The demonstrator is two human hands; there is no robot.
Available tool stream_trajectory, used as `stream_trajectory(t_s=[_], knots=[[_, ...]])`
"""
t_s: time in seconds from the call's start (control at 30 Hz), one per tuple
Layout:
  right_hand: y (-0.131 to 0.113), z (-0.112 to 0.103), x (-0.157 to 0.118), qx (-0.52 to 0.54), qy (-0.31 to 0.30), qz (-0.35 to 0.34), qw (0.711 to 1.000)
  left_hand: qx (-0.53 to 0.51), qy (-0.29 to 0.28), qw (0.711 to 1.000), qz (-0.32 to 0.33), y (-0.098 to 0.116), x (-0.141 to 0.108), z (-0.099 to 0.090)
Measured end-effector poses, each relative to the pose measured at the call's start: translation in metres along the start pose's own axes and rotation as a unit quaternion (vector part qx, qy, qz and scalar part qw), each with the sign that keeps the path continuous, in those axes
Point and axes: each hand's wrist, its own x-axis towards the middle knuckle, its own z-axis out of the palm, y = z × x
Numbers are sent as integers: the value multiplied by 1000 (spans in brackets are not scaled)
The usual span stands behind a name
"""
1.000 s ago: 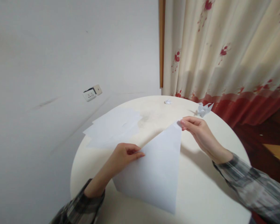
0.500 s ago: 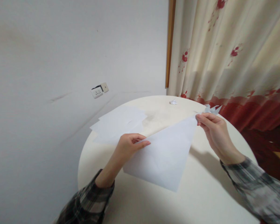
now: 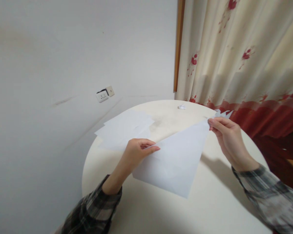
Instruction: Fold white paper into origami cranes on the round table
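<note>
A white sheet of paper (image 3: 174,164) is held tilted above the round table, its lower edge toward me. My left hand (image 3: 139,152) pinches its upper left edge between thumb and fingers. At the upper right corner, my right hand (image 3: 226,136) grips the sheet between thumb and forefinger. Just behind that hand sits a folded paper piece with pointed tips (image 3: 223,113), partly hidden by the fingers.
Several loose white sheets (image 3: 127,126) lie overlapping on the left of the white round table (image 3: 148,214). A small crumpled paper piece (image 3: 182,107) rests near the far edge. Beyond stand a wall with a socket (image 3: 102,96) and a flowered curtain (image 3: 217,65).
Both hands and the sheet have shifted slightly to the right, still pinched at the same places. The other papers appear unmoved.
</note>
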Motion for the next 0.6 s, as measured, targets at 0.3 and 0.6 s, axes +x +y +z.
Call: stream_trajectory(t_s=[0.3, 0.6], knots=[[-1, 1, -1, -14, 6, -3, 1000, 11, -4, 1000, 15, 0, 0, -2], [-1, 0, -1, -41, -1, -19, 999, 12, -5, 1000, 10, 3, 0, -1]])
